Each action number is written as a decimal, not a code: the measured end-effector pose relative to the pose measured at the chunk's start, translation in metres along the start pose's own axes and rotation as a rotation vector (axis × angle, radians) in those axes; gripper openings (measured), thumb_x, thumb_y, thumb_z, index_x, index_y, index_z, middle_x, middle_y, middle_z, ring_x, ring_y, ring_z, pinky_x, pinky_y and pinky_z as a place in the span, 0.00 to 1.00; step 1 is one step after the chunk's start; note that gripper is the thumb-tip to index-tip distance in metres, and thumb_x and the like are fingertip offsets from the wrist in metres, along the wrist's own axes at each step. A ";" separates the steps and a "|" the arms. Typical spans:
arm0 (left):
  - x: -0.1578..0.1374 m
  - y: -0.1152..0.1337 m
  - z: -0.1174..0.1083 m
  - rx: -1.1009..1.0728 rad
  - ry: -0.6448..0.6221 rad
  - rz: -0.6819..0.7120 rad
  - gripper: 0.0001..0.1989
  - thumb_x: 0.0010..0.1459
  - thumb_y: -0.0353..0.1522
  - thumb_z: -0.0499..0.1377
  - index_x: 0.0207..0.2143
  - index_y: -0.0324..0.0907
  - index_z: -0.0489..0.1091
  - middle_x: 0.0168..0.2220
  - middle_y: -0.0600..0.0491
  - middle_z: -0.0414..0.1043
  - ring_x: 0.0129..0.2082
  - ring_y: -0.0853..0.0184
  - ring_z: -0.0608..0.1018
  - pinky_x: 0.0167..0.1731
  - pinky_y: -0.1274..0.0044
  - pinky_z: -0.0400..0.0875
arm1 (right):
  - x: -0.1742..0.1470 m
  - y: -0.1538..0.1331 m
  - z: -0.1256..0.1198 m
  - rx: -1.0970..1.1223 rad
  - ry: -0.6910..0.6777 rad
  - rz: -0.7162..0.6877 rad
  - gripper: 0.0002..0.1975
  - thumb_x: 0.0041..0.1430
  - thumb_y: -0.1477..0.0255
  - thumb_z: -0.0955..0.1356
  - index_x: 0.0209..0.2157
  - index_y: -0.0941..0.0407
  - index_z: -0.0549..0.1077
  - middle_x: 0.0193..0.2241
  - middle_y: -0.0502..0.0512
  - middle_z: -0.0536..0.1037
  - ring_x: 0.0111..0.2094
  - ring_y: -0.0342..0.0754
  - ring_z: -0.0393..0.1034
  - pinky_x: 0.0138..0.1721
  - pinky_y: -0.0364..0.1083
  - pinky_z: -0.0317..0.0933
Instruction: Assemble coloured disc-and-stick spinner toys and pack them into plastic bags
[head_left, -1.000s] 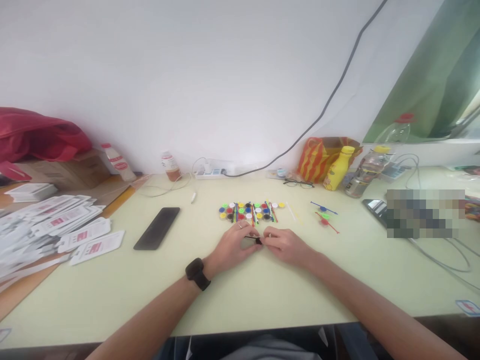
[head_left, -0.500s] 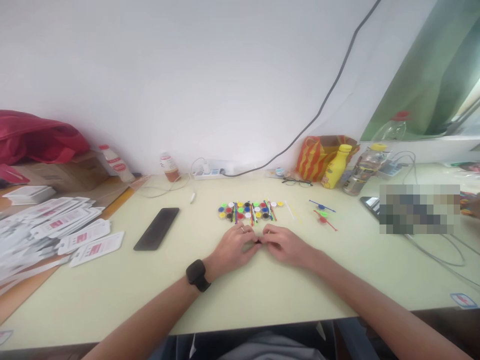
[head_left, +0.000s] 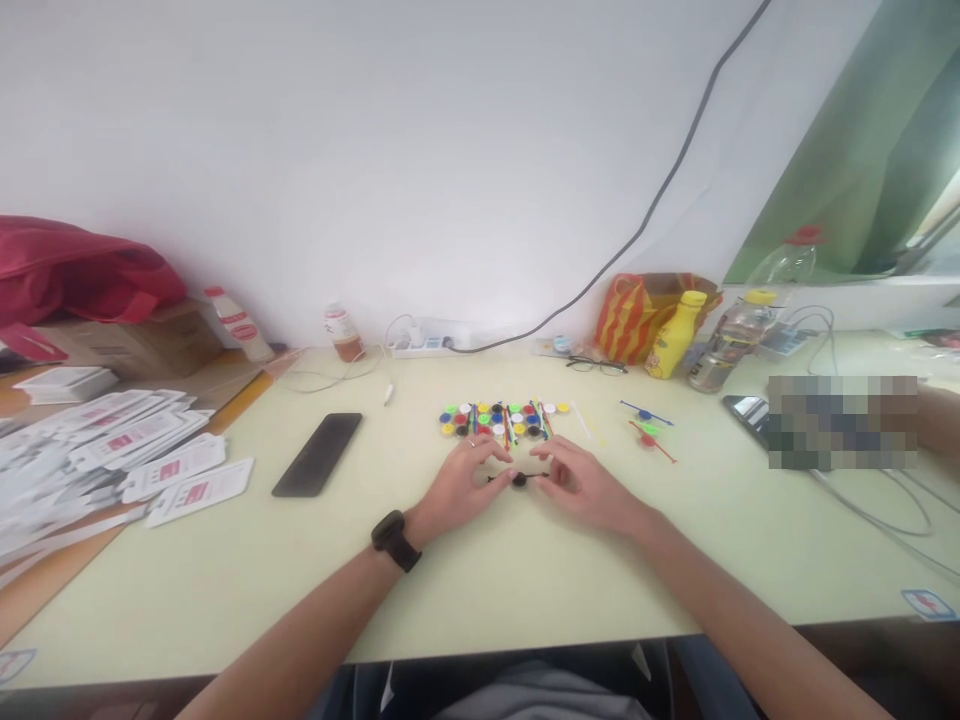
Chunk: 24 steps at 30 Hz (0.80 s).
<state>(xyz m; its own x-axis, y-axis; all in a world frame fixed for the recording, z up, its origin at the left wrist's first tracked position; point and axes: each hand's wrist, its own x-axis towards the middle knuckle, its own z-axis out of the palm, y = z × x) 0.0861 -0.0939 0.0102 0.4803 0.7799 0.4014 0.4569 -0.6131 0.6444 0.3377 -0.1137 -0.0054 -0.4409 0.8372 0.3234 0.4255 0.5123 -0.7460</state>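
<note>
A small black disc (head_left: 519,480) with a thin black stick through it lies on the table between my hands. My left hand (head_left: 466,484) is just left of it, thumb by the disc and fingers apart. On the other side my right hand (head_left: 581,484) has its fingers spread near the stick's right end. Beyond my fingertips sit several coloured discs (head_left: 484,419) in rows, with bundles of coloured sticks (head_left: 510,425) among them. To the right are a blue stick with a dark disc (head_left: 643,415) and a red stick with a red disc (head_left: 646,440).
A black phone (head_left: 318,455) lies to the left, near a pile of white badge cards (head_left: 172,465). Glasses (head_left: 596,365), a yellow bottle (head_left: 675,335) and a striped bag (head_left: 630,315) stand toward the wall. Another person's arm (head_left: 937,422) reaches in at right.
My fingers, earlier pinched together around the black piece, have spread apart, and the disc and stick now show between them. Another person's arm has come into view at right.
</note>
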 end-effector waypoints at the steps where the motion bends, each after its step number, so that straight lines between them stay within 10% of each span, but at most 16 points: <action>1: 0.001 -0.001 -0.001 0.000 0.020 -0.009 0.05 0.67 0.36 0.62 0.42 0.46 0.75 0.44 0.50 0.77 0.50 0.59 0.75 0.53 0.66 0.69 | 0.000 0.002 -0.001 0.009 0.020 0.032 0.17 0.68 0.66 0.68 0.57 0.51 0.70 0.46 0.57 0.73 0.32 0.46 0.70 0.33 0.47 0.70; 7: 0.003 -0.001 -0.003 0.012 0.048 -0.010 0.05 0.68 0.35 0.59 0.39 0.45 0.74 0.41 0.51 0.78 0.45 0.60 0.76 0.51 0.67 0.69 | -0.001 0.001 0.001 0.042 0.064 0.140 0.25 0.70 0.59 0.66 0.64 0.51 0.65 0.45 0.55 0.71 0.28 0.42 0.66 0.31 0.45 0.68; 9: 0.003 0.000 -0.003 0.015 0.045 -0.002 0.06 0.69 0.35 0.59 0.39 0.45 0.75 0.41 0.51 0.78 0.45 0.60 0.77 0.50 0.67 0.69 | 0.000 -0.003 -0.001 0.089 0.008 0.122 0.17 0.70 0.56 0.65 0.45 0.55 0.76 0.38 0.53 0.71 0.25 0.41 0.61 0.27 0.44 0.62; 13: 0.003 -0.001 -0.003 0.019 0.055 0.013 0.06 0.69 0.34 0.58 0.39 0.45 0.75 0.41 0.51 0.79 0.45 0.61 0.77 0.50 0.68 0.69 | 0.003 -0.008 -0.013 0.300 -0.084 0.042 0.31 0.72 0.51 0.61 0.18 0.56 0.60 0.24 0.50 0.62 0.23 0.42 0.54 0.26 0.45 0.53; 24: 0.004 -0.003 -0.002 0.015 0.132 0.005 0.06 0.69 0.34 0.58 0.39 0.45 0.74 0.40 0.51 0.78 0.43 0.61 0.78 0.48 0.67 0.70 | 0.003 -0.007 -0.002 0.019 0.125 -0.018 0.11 0.68 0.61 0.68 0.43 0.53 0.76 0.36 0.55 0.76 0.36 0.49 0.68 0.39 0.48 0.65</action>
<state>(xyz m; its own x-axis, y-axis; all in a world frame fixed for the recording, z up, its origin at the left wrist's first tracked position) 0.0851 -0.0887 0.0109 0.3801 0.7861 0.4874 0.4662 -0.6180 0.6330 0.3350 -0.1140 0.0018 -0.3458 0.8458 0.4063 0.4028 0.5249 -0.7498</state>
